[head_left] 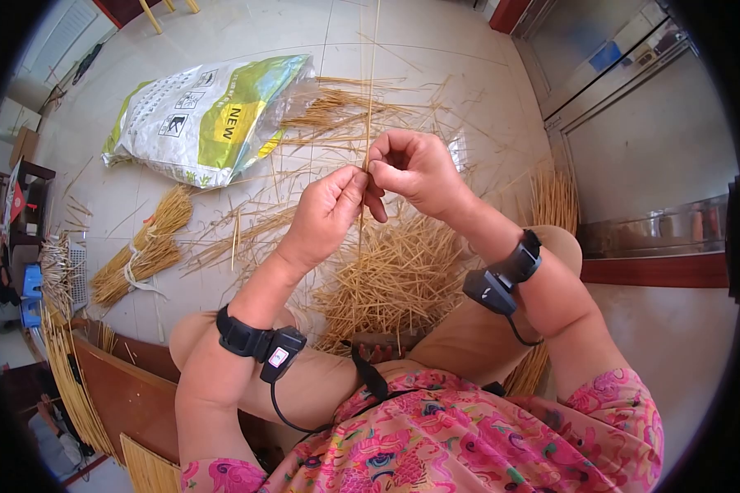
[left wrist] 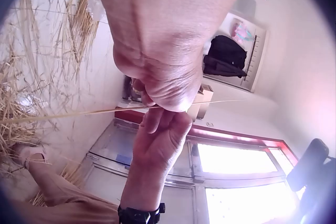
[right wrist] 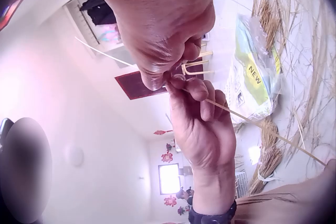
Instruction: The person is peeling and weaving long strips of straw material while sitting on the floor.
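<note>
A long, thin straw stalk (head_left: 372, 78) runs upright between the two hands in the head view, its upper end leaving the frame at the top. The left hand (head_left: 321, 212) pinches the stalk between thumb and fingers. Close against it, the right hand (head_left: 423, 174) pinches the same stalk slightly higher, thumb bent toward the fingertips. Both wrist views show the stalk (right wrist: 252, 121) passing through the meeting fingertips and sticking out on either side. Below the hands, between the person's legs, lies a loose heap of cut straw (head_left: 399, 275).
A white and green plastic bag (head_left: 193, 123) lies on the tiled floor with straw at its mouth. Nearer on the left is a tied straw bundle (head_left: 144, 251). More straw (head_left: 554, 201) stands by the metal door (head_left: 633, 148). A brown wooden board (head_left: 127, 398) is at lower left.
</note>
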Demonstrator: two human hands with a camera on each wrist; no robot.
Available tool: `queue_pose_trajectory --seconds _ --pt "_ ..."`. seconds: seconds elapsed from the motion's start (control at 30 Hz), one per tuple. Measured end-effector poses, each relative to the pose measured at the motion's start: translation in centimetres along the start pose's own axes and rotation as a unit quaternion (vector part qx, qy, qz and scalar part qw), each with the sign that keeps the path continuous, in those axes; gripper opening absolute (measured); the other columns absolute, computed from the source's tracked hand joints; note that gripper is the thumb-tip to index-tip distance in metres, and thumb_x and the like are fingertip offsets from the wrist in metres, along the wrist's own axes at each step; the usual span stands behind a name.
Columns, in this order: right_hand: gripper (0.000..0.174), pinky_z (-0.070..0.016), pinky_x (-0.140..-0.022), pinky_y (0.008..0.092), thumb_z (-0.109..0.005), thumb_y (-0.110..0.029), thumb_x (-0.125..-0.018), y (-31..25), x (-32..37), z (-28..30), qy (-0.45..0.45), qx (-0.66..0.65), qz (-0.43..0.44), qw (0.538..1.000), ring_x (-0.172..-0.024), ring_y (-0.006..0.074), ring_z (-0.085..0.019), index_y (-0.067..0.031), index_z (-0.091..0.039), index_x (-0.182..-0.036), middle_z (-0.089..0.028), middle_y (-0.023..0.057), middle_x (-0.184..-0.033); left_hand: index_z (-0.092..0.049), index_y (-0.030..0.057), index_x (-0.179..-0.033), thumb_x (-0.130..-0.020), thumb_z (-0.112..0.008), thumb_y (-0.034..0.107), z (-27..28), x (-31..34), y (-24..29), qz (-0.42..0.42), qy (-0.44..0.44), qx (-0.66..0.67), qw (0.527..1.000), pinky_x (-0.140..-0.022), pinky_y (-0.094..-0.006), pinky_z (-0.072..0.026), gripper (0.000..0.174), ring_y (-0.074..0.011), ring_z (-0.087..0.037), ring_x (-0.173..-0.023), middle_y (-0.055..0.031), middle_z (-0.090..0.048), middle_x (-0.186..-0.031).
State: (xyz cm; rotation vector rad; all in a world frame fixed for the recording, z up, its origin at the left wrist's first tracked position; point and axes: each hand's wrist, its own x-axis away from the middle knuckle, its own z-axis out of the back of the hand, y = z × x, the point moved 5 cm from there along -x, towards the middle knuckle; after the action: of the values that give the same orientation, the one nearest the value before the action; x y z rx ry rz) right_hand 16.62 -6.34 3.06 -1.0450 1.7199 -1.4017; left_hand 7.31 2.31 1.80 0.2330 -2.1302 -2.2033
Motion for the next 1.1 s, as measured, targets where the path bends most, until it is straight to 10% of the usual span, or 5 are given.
queue_pose_trajectory --seconds 0.1,0.23,0.37,0.57,1.1 --pt "0.002 -0.0425 -0.047 0.022 -0.053 0.001 -0.081 -0.5 -0.6 1.4 0.123 0.131 0.11 0.977 -0.052 0.0113 -0.053 0.0011 -0.054 -0.08 -0.057 0.0049 -0.066 -0.056 0.0036 -0.087 -0.097 -0.04 0.018 -0.1 0.0 0.5 0.0 0.0 -0.005 1.0 -0.055 -0.0192 -0.0385 0.024 -0.004 -0.046 -0.059 -0.0029 -0.064 -0.072" --pt "0.011 -0.0309 -0.043 0.0203 -0.048 -0.01 -0.087 -0.8 -0.8 4.5 0.237 -0.052 -0.011 0.97 -0.049 0.0059 -0.038 -0.0031 -0.052 -0.079 -0.045 -0.001 -0.06 -0.056 0.0044 -0.087 -0.097 -0.04 0.02 0.8 -0.2 0.6 0.002 0.047 -0.004 0.999 -0.052 -0.0165 -0.0339 0.025 -0.0024 -0.04 -0.056 -0.0027 -0.062 -0.07" --pt "0.019 -0.0395 -0.051 0.0208 -0.051 -0.014 -0.089 1.1 -0.8 3.0 0.11 0.223 -0.108 0.963 -0.057 0.0078 -0.05 -0.0005 -0.057 -0.1 -0.056 0.004 -0.069 -0.056 0.0046 -0.088 -0.097 -0.041 0.02 3.4 -0.8 0.8 -0.022 0.119 0.055 0.991 -0.051 -0.0156 -0.0304 0.024 -0.0024 -0.036 -0.054 -0.0032 -0.059 -0.067" --pt "0.049 -0.0487 -0.069 0.0297 -0.066 -0.032 -0.083 5.9 1.7 -3.1 -0.231 0.253 -0.13 0.931 -0.077 0.0143 -0.061 -0.0028 -0.053 -0.12 -0.066 0.0121 -0.088 -0.057 0.0028 -0.094 -0.096 -0.043 0.021 5.0 -1.2 1.2 -0.041 0.158 0.079 0.984 -0.051 -0.0154 -0.0294 0.023 -0.0022 -0.035 -0.054 -0.0041 -0.058 -0.068" --pt "0.024 -0.0506 -0.059 0.0282 -0.056 -0.021 -0.088 7.7 2.5 -5.0 -0.197 0.291 -0.154 0.924 -0.065 0.0138 -0.063 0.0013 -0.062 -0.092 -0.064 0.0087 -0.073 -0.058 0.0018 -0.097 -0.095 -0.044 0.017 5.2 -1.0 2.1 -0.041 0.157 0.057 0.985 -0.051 -0.0148 -0.0289 0.021 -0.0017 -0.034 -0.053 -0.0037 -0.059 -0.068"
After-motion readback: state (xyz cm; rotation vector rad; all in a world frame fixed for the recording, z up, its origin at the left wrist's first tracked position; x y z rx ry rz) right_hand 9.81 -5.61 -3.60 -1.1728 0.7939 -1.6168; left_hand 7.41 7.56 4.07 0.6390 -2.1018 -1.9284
